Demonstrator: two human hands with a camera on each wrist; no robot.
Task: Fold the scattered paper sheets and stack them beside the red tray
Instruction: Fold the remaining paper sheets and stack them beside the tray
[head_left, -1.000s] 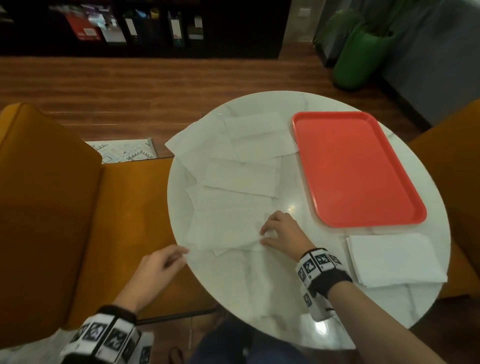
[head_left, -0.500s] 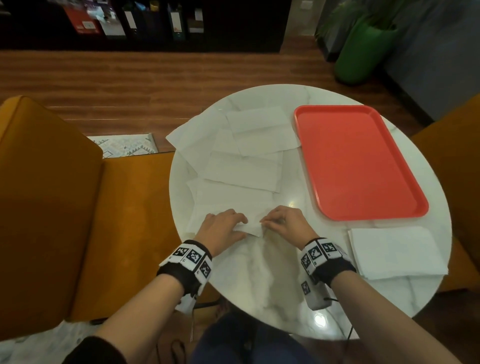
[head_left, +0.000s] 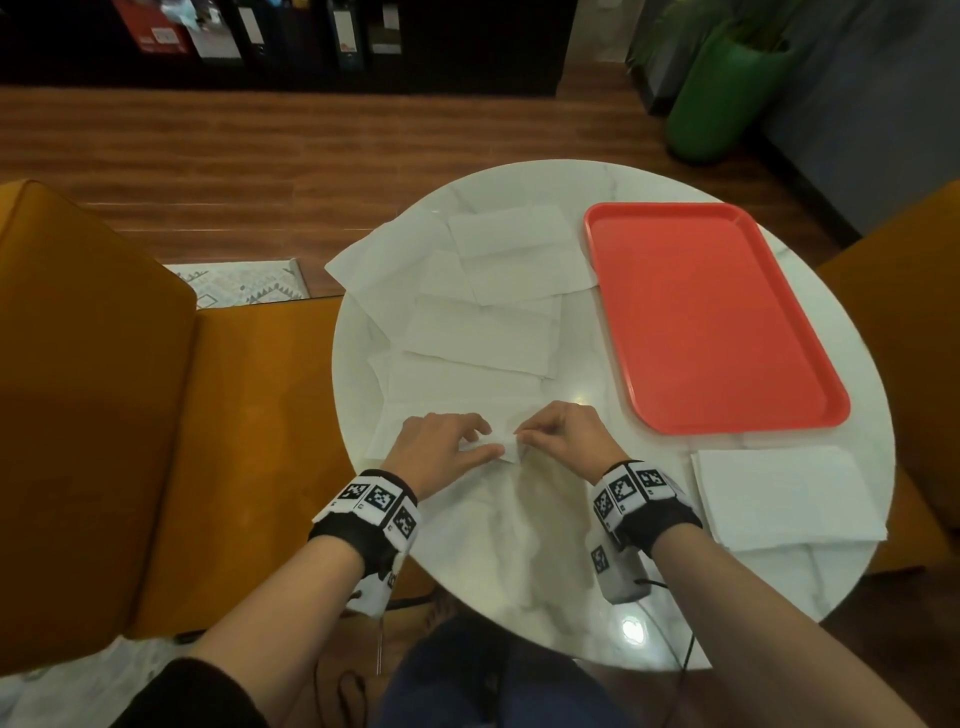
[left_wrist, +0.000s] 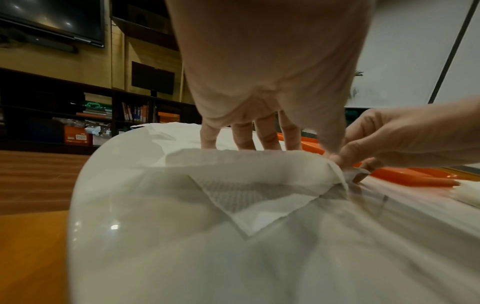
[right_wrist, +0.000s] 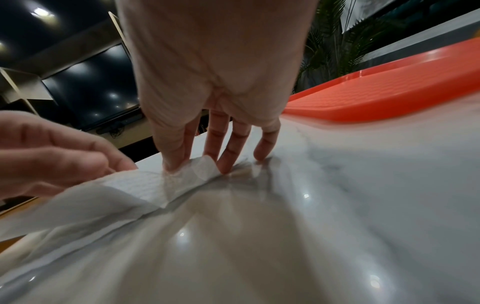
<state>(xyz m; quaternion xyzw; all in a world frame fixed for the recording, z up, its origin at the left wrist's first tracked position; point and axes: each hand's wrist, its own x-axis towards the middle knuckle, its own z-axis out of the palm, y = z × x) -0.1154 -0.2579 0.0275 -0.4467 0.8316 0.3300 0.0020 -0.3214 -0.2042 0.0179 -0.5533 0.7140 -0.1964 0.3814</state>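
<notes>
Several white paper sheets (head_left: 483, 291) lie overlapping on the left half of the round marble table (head_left: 519, 545). The nearest sheet (head_left: 447, 395) has its front edge lifted off the table. My left hand (head_left: 491, 441) pinches that lifted edge (left_wrist: 246, 164). Close beside it, my right hand (head_left: 522, 439) pinches the corner (right_wrist: 192, 170) between thumb and forefinger, its other fingers (right_wrist: 262, 152) touching the marble. The red tray (head_left: 701, 312) lies to the right. A folded paper stack (head_left: 779, 493) rests just in front of the tray.
Orange seats (head_left: 156, 415) flank the table on the left and the far right. A green plant pot (head_left: 722, 93) stands on the wooden floor beyond. Bare marble lies between my wrists and the near rim.
My left hand came in from beyond the table's left rim and took hold of the nearest sheet's front edge beside my right hand. That edge is now raised.
</notes>
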